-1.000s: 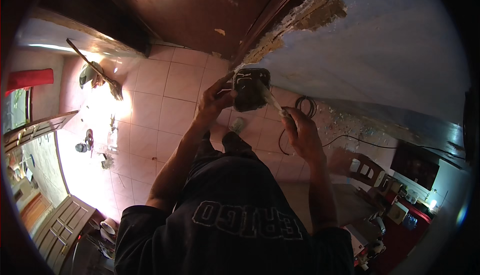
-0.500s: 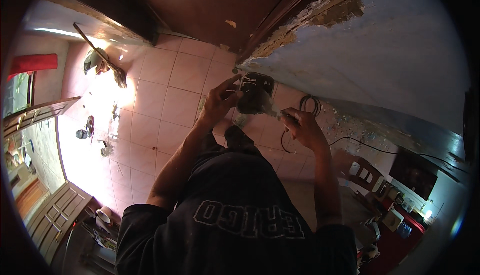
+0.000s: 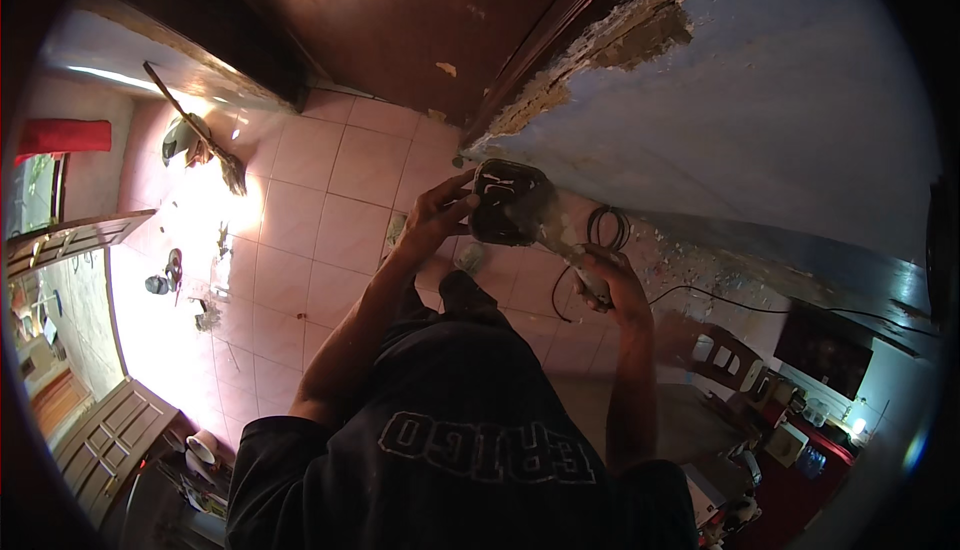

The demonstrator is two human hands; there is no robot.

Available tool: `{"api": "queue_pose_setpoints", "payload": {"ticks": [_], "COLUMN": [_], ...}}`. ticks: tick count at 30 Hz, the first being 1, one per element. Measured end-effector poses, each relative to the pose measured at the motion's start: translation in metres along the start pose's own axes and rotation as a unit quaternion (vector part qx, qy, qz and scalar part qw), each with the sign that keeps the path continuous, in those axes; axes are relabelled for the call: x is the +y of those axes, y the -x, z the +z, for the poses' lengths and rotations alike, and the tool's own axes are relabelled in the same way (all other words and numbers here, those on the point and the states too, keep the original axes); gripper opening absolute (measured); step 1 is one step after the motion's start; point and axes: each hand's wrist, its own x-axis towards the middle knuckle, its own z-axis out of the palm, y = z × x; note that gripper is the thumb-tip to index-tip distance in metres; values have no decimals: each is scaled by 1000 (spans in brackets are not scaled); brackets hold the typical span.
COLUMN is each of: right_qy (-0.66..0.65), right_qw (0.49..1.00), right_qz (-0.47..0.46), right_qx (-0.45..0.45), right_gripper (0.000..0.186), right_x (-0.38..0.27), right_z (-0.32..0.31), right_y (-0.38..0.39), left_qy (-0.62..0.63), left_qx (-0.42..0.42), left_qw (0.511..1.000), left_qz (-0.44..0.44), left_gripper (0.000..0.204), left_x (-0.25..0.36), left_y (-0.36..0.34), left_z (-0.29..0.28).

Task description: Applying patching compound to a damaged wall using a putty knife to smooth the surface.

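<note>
My left hand (image 3: pixel 437 218) grips the left rim of a dark, squarish tub (image 3: pixel 492 212) with whitish smears inside. Closed around the handle of a putty knife (image 3: pixel 556 240), my right hand (image 3: pixel 618 288) is to the right of the tub. The knife's pale, smeared blade widens toward the tub and overlaps its right side; its far edge blends with the dark interior, so I cannot tell whether it touches the bottom. Both hands are in front of my body, above the tiled floor and near the foot of the bluish wall (image 3: pixel 780 120).
Broken plaster (image 3: pixel 640 40) runs along the dark door frame. A coiled black cable (image 3: pixel 608 227) and scattered paint chips (image 3: pixel 690 262) lie along the wall. A broom (image 3: pixel 225 165) is at the far left. A chair (image 3: pixel 727 355) stands at the right.
My right hand has moved slightly nearer to me and right with the putty knife, its fingers now wrapped further around the handle. The tub has tilted a little, still in my left hand.
</note>
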Motion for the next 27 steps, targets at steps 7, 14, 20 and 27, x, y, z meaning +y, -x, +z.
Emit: {"api": "queue_pose_setpoints", "payload": {"ticks": [7, 14, 20, 27], "right_qy": [-77, 410, 554, 558], "right_qw": [984, 628, 471, 449], "right_qz": [-152, -613, -610, -614], "right_qx": [42, 250, 315, 333], "right_gripper": [42, 35, 50, 56], "right_x": [-16, -82, -111, -111], "right_z": [7, -11, -54, -71], "right_y": [10, -14, -53, -87], "left_qy": [103, 134, 137, 120], "left_qx": [-25, -46, -20, 22], "left_qw": [994, 989, 990, 992], "left_qz": [25, 38, 12, -34], "left_gripper": [62, 57, 62, 58], "left_x": [4, 23, 2, -40], "left_y": [-35, -72, -70, -50], "left_z": [25, 50, 41, 16]}}
